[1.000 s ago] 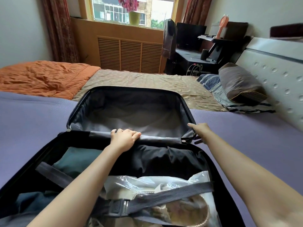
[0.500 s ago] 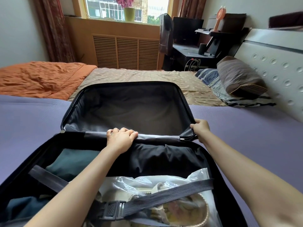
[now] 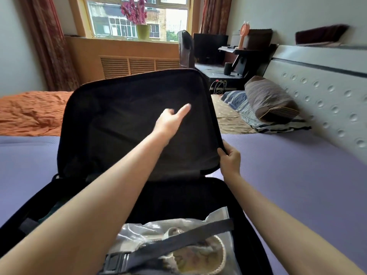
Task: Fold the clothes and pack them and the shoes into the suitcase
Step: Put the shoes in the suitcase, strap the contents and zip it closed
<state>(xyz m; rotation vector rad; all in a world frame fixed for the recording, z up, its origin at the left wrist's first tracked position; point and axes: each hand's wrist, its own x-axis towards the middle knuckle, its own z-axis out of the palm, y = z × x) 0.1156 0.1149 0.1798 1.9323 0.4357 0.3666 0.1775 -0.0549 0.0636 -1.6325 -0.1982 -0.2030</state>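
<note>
A black suitcase point(image 3: 256, 231) lies open on the purple bed in front of me. Its lid point(image 3: 127, 120) stands raised, almost upright, with the dark lining facing me. My right hand point(image 3: 229, 158) grips the lid's right edge low down. My left hand point(image 3: 171, 120) reaches out in front of the lining with straight fingers, blurred, holding nothing. In the near half, a clear plastic bag with shoes point(image 3: 190, 249) sits under a grey buckled strap point(image 3: 170, 243). Dark green folded clothes point(image 3: 53, 210) show at the left, mostly hidden by my left arm.
The purple bed cover point(image 3: 297, 185) spreads on both sides of the case. An orange quilt point(image 3: 33, 112) lies at the far left, and a striped pillow point(image 3: 270, 100) against the grey headboard point(image 3: 321, 90) on the right. A desk and chair point(image 3: 208, 56) stand near the window.
The lid has swung up from flat on the bed to nearly upright. My left hand left the hinge edge and reached forward; my right hand now grips the lid's side.
</note>
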